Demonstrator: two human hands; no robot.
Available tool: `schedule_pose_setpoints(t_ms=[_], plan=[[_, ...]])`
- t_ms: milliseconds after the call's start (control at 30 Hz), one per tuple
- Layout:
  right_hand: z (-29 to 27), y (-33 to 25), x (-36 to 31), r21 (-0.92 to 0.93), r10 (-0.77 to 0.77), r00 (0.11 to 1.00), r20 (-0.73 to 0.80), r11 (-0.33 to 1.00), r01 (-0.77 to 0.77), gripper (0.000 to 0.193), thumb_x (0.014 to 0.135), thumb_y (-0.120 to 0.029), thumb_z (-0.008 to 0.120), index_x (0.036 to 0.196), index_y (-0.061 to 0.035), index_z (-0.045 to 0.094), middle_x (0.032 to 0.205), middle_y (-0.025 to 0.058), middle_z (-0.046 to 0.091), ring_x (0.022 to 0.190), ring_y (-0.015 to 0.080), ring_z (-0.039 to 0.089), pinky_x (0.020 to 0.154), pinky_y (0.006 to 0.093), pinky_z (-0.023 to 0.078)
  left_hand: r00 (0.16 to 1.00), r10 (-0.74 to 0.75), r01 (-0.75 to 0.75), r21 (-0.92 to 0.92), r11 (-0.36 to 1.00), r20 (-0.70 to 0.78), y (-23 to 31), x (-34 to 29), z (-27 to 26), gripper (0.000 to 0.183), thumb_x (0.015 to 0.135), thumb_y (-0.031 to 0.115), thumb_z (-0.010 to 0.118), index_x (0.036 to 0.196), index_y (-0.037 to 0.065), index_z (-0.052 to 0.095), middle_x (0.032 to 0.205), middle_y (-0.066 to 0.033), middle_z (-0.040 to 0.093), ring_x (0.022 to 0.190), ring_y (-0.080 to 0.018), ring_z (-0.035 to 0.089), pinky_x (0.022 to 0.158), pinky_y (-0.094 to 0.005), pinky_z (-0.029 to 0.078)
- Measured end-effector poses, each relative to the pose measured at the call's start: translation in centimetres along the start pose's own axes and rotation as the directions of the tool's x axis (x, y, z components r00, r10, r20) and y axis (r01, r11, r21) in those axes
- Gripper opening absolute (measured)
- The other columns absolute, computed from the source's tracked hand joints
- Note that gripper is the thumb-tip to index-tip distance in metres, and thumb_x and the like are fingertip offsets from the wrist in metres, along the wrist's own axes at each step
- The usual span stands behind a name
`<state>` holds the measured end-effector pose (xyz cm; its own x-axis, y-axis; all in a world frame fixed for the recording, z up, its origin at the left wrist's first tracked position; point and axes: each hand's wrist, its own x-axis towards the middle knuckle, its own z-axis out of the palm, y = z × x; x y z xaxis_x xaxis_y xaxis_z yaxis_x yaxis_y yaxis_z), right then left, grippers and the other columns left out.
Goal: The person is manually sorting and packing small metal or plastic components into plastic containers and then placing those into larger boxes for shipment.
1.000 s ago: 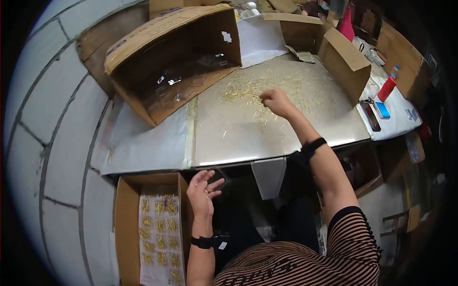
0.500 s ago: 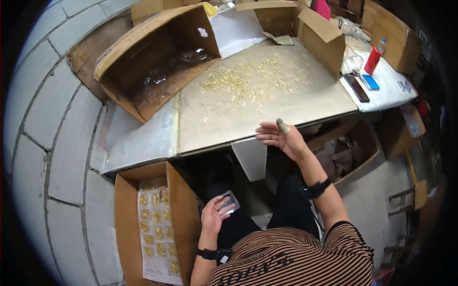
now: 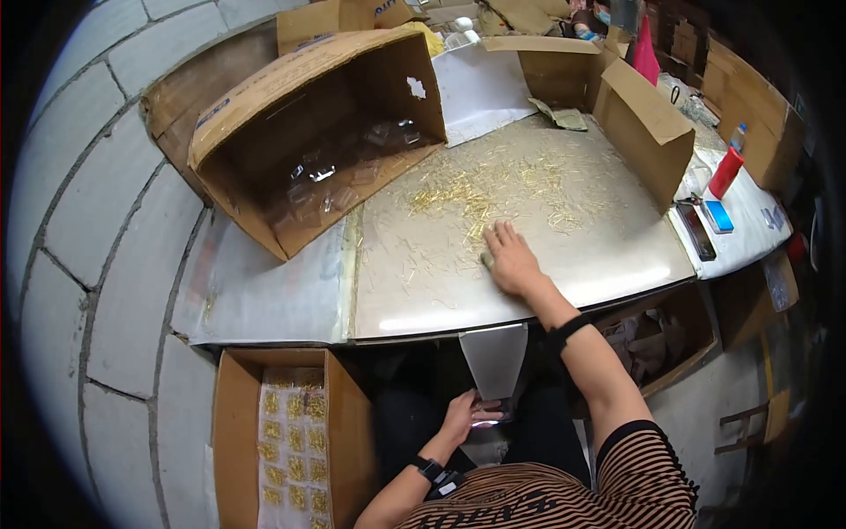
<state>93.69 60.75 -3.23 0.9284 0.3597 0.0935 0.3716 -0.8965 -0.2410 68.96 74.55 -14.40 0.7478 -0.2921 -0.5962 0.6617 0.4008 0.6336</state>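
Observation:
My right hand lies palm down on the table, fingers stretched out, at the near edge of a scatter of thin gold-coloured metal pins. Something greenish covers its thumb; whether any pins are under the palm is hidden. Low over my lap, my left hand holds a small clear plastic box. That box is just beneath the lower end of a white tapered chute, which hangs from the table's front edge. The box's contents cannot be made out.
On the table's left a cardboard box lies on its side with clear plastic boxes inside. Another carton at lower left holds several filled packs. A phone, a blue box and a red cylinder rest at right.
My right hand has moved from above the table's front edge forward onto the tabletop beside the pins. My left hand has carried the clear box right, under the chute. The view has shifted.

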Motion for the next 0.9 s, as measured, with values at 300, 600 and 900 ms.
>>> schedule_pose_setpoints(t_ms=[300, 600, 900], plan=[[-1.8, 0.8, -6.5, 0.603, 0.157, 0.962, -0.222, 0.798, 0.009, 0.054, 0.092, -0.029, 0.049, 0.139, -0.0051, 0.035, 0.146, 0.0189, 0.029, 0.136, 0.0323, 0.026, 0.112, 0.0357, 0.022, 0.998, 0.020, -0.019, -0.019, 1.000, 0.064, 0.1, 0.3, 0.8, 0.050, 0.098, 0.039, 0.028, 0.124, 0.001, 0.049, 0.112, -0.0178, 0.061, 0.090, -0.0309, 0.067, 0.061, -0.0327, 0.056], [-0.8, -6.5, -11.9, 0.125, -0.086, 0.983, -0.163, 0.986, 0.107, 0.044, 0.088, -0.020, 0.053, 0.128, -0.0031, 0.047, 0.138, 0.0182, 0.041, 0.129, 0.0357, 0.036, 0.106, 0.0421, 0.032, 0.999, 0.017, -0.013, -0.082, 0.997, 0.048, -0.1, -0.6, 1.5, 0.051, 0.100, 0.040, 0.022, 0.125, 0.001, 0.045, 0.113, -0.0169, 0.061, 0.094, -0.0305, 0.066, 0.068, -0.0322, 0.053], [-4.6, -2.5, -20.6, 0.589, 0.004, 0.975, -0.224, 0.797, 0.132, 0.030, 0.079, 0.007, 0.056, 0.108, 0.0005, 0.060, 0.113, 0.0177, 0.060, 0.106, 0.0342, 0.058, 0.090, 0.0357, 0.048, 0.989, 0.054, -0.035, -0.134, 0.990, 0.140, -0.6, 0.5, 1.1, 0.050, 0.101, 0.036, 0.020, 0.130, 0.000, 0.039, 0.117, -0.0208, 0.058, 0.092, -0.0347, 0.065, 0.063, -0.0301, 0.058]])
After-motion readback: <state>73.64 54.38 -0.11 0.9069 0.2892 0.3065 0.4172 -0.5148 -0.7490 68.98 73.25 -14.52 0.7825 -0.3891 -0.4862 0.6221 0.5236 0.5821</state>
